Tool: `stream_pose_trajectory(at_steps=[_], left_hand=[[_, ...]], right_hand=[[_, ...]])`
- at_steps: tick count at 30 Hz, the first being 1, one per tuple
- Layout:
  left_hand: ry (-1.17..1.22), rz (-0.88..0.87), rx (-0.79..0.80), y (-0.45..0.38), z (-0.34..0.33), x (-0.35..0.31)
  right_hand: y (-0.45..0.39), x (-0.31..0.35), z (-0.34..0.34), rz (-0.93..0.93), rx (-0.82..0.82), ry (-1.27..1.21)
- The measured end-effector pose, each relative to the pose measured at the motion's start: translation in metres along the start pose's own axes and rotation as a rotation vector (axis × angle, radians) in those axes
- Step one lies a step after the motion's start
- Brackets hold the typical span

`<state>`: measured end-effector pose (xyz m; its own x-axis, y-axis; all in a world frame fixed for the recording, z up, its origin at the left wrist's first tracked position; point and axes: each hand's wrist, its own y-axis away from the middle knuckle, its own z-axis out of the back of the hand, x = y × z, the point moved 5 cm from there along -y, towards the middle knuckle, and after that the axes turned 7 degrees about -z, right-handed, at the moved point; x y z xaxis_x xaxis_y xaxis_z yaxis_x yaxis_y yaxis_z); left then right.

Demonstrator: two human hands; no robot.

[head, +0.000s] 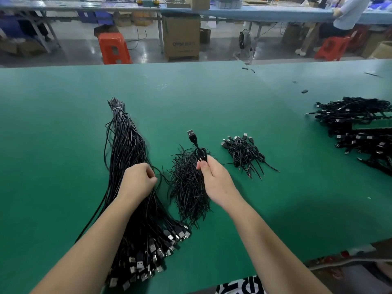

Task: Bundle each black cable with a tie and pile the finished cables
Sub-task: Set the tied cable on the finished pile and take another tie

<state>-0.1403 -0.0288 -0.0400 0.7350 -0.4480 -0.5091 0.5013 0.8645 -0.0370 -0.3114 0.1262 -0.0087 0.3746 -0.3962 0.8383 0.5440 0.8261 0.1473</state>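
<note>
Cable coiled in the right hand, tie pile just beneath

Right hand (pixel 214 179) pinches a folded black cable (pixel 200 153) between thumb and fingers, its long axis pointing away, USB plug (pixel 191 133) farthest. Left hand (pixel 139 180) has its fingers curled at the loose cable bundle (pixel 129 158); what it holds I cannot tell. Ties (pixel 188 187) lie between the hands, under the coil. Finished pile (pixel 244 153) sits to the right, nearer the right hand.

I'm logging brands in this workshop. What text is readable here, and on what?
Cardboard box behind the table: printing on its front, too blurred to read for certain.
Black and white cloth at the bottom edge: large letters, cut off, unreadable.
Nothing else is readable.
</note>
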Motion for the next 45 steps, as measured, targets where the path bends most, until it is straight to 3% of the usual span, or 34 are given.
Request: stream_pose_trajectory(at_steps=[5, 9, 12, 17, 21, 24, 27, 31, 35, 41, 45], left_hand=[[0.235, 0.066, -0.114, 0.01, 0.02, 0.004], [0.714, 0.192, -0.269, 0.022, 0.027, -0.006], [0.904, 0.175, -0.23, 0.032, 0.029, -0.03], [1.075, 0.068, -0.099, 0.051, 0.029, -0.062], [0.966, -0.009, -0.064, 0.057, 0.03, -0.066], [0.813, -0.109, -0.074, 0.059, 0.033, -0.073], [0.505, -0.236, -0.147, 0.06, 0.04, -0.081], [-0.003, -0.518, -0.309, 0.069, 0.051, -0.102], [-0.356, -0.906, -0.424, 0.075, 0.051, -0.111], [-0.311, -1.149, -0.447, 0.084, 0.055, -0.103], [-0.181, -1.144, -0.381, 0.083, 0.054, -0.102]], right_hand=[[0.012, 0.019, -0.004, 0.124, 0.024, 0.107], [0.026, 0.032, -0.018, 0.236, 0.1, 0.14], [0.029, 0.032, -0.031, 0.23, 0.167, 0.081], [0.026, 0.026, -0.042, 0.056, 0.267, -0.277], [0.026, 0.03, -0.038, 0.064, 0.29, -0.518], [0.026, 0.031, -0.034, 0.04, 0.269, -0.553], [0.025, 0.03, -0.032, 0.008, 0.249, -0.571], [0.023, 0.026, -0.03, -0.057, 0.242, -0.592], [0.022, 0.027, -0.025, -0.151, 0.363, -0.732], [0.027, 0.029, -0.022, -0.273, 0.599, -0.802], [0.028, 0.032, -0.023, -0.251, 0.626, -0.702]])
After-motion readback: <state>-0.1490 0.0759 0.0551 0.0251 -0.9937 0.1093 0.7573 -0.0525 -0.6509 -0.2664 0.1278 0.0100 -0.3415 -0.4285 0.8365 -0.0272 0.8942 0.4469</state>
